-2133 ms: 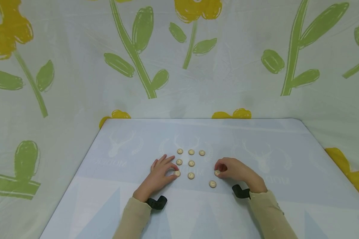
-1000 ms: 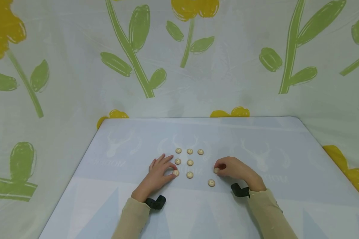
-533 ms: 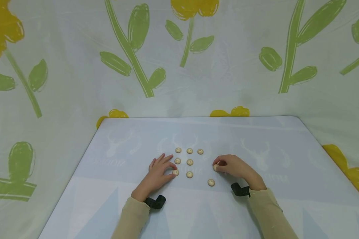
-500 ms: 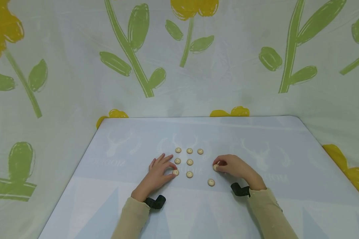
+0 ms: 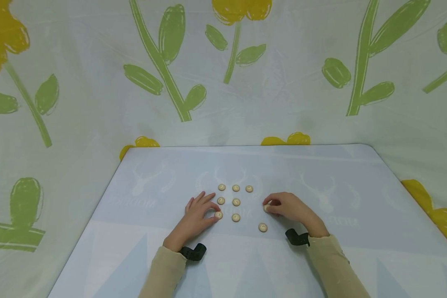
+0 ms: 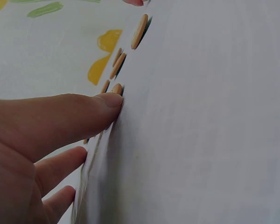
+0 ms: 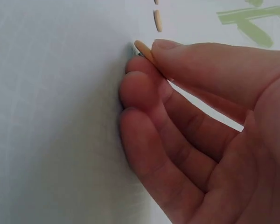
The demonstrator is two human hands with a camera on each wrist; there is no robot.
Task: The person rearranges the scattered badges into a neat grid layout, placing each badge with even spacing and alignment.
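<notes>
My left hand (image 5: pixel 197 218) rests on the table with thumb and forefinger pinching a round wooden button (image 5: pixel 219 215) at the near left corner of a group of buttons. Its other fingers are spread out; in the left wrist view the thumb covers most of this button (image 6: pixel 117 88). To the right, my right hand (image 5: pixel 291 209) pinches another wooden button (image 5: pixel 266 208) between thumb and fingers. In the right wrist view that button (image 7: pixel 143 49) is tilted on edge, close over the table, its lower part hidden by the thumb.
Between the hands, several buttons lie in rows: three at the back, including the back right button (image 5: pixel 249 188), then a middle button (image 5: pixel 236 202) and a front button (image 5: pixel 236 217). A loose button (image 5: pixel 263 227) lies nearer me. Flower-printed cloth (image 5: pixel 290 82) rises behind the table (image 5: pixel 301 269).
My right hand has shifted slightly away from me and to the left with its button, now tilted. The left hand keeps its hold; the buttons on the table stay where they were.
</notes>
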